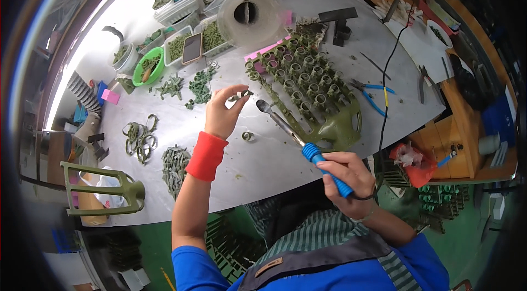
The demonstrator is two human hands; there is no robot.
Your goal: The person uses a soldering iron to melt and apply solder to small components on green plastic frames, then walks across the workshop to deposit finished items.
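Note:
My left hand [221, 112], with a red wristband [206, 156], pinches a small dark green ring-shaped piece [245, 94] between thumb and fingertips above the table. My right hand [350, 177] is wrapped round the blue grip of a soldering iron [288, 128], which has a broad, spoon-like tip and a cable. Its tip is close to the pinched piece, a small gap apart. Another green ring [247, 136] lies on the table below. Beyond the iron, a green wax-like rack [337, 125] carries rows of ring-shaped pieces [304, 77].
Piles of green parts [175, 167] and loose loops [141, 136] lie left. Parts tubs, a green bowl [148, 66] and a phone [192, 48] stand behind. Blue-handled pliers [373, 96] and a hanging cable [386, 82] are right. A green frame [104, 189] stands at the table's left edge.

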